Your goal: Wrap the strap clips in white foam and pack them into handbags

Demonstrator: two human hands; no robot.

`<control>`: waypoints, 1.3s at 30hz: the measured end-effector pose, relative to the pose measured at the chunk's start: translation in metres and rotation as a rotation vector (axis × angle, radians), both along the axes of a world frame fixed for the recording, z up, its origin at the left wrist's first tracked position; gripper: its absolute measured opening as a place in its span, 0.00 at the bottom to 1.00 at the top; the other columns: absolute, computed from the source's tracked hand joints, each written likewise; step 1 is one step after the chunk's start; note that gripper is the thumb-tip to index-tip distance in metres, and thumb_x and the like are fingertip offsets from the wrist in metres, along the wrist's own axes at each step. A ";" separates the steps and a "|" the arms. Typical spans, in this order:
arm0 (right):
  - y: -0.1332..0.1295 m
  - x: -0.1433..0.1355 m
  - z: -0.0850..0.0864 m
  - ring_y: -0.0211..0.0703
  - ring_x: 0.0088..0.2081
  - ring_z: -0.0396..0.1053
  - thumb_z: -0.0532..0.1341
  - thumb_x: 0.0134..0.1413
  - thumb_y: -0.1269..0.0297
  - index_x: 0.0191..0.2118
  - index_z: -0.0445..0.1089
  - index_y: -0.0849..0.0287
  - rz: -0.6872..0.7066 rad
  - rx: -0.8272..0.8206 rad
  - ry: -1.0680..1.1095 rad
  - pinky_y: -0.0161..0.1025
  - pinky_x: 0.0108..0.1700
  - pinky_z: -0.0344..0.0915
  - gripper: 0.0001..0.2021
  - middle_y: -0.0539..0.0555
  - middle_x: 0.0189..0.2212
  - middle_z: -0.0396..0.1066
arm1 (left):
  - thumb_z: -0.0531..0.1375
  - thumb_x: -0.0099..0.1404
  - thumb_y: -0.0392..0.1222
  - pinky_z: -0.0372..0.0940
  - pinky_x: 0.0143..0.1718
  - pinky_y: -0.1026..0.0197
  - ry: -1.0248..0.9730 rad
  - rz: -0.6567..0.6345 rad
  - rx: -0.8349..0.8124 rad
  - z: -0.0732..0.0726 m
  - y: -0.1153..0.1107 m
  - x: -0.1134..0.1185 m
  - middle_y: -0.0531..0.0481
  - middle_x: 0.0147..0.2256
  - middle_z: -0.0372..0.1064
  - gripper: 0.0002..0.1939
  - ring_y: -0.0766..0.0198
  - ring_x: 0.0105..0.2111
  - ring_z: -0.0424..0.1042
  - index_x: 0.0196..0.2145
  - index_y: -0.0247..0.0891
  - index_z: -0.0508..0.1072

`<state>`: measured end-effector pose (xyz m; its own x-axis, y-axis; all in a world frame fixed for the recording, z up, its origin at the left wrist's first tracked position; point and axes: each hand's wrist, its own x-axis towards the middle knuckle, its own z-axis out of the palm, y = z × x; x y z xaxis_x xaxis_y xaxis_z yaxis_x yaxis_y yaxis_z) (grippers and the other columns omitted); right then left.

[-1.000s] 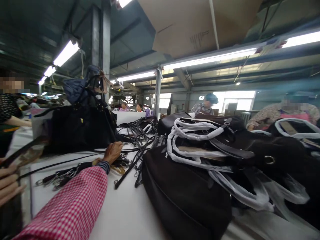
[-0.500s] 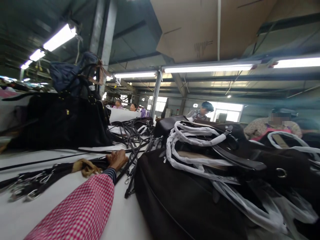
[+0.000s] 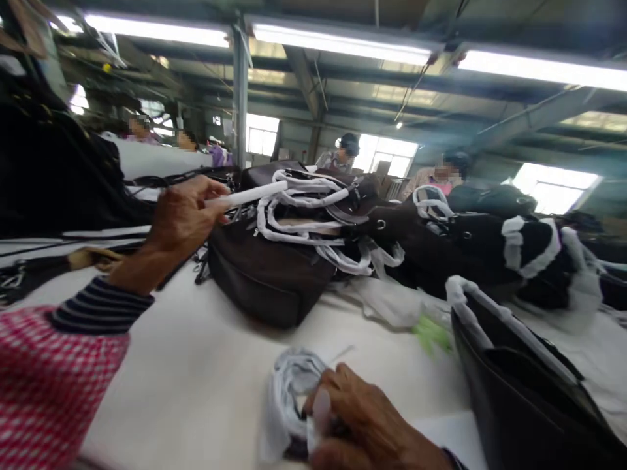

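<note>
My left hand (image 3: pixel 183 212), raised at the left, is closed on one end of a slim white strip (image 3: pixel 259 194) that points right across the black bags behind. What the strip is made of cannot be told. Low in the middle, my right hand (image 3: pixel 362 418) has its fingers curled at the edge of a coil (image 3: pixel 287 385) in pale, crinkled wrapping. Blur hides just how those fingertips grip it. Just beyond my left hand lies a dark bag (image 3: pixel 274 267) with white-wrapped handles (image 3: pixel 304 235).
An upright black bag (image 3: pixel 529 385) with a white-wrapped rim stands at the right. More dark bags (image 3: pixel 426 248) pile up behind. Black straps with metal clips (image 3: pixel 34 277) lie left, near a large black bag (image 3: pixel 44 163). Several people are in the background.
My left hand has lifted off the black straps and now holds the white strip. My right hand and the pale coil have come into view. The view has turned right and down.
</note>
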<state>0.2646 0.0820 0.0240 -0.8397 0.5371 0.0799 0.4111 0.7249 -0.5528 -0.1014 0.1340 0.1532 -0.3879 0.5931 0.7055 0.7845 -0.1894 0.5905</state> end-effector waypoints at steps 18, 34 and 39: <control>-0.036 0.016 0.050 0.47 0.42 0.70 0.60 0.68 0.68 0.43 0.70 0.57 -0.156 0.500 -0.036 0.41 0.41 0.63 0.02 0.55 0.40 0.74 | 0.57 0.75 0.39 0.69 0.43 0.66 0.345 -0.597 -0.155 -0.093 -0.146 0.163 0.55 0.42 0.77 0.06 0.66 0.40 0.77 0.46 0.45 0.74; 0.028 -0.027 0.021 0.40 0.33 0.59 0.63 0.56 0.73 0.36 0.67 0.57 -0.147 0.200 -0.061 0.36 0.34 0.47 0.05 0.47 0.29 0.63 | 0.50 0.68 0.25 0.71 0.44 0.55 0.682 -0.427 -0.269 -0.168 -0.159 0.175 0.48 0.43 0.74 0.15 0.53 0.47 0.67 0.42 0.42 0.70; 0.009 -0.020 0.040 0.37 0.25 0.54 0.65 0.54 0.72 0.25 0.61 0.57 -0.019 0.090 -0.125 0.38 0.30 0.43 0.12 0.45 0.22 0.57 | 0.48 0.72 0.33 0.68 0.46 0.57 0.354 -0.406 -0.527 -0.140 -0.158 0.118 0.51 0.42 0.74 0.15 0.56 0.48 0.71 0.41 0.46 0.73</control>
<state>0.2449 0.0909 0.0639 -0.8358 0.5485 0.0243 0.4868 0.7607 -0.4294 0.0162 -0.0238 0.0132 0.1309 0.9347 0.3304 0.8731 -0.2666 0.4082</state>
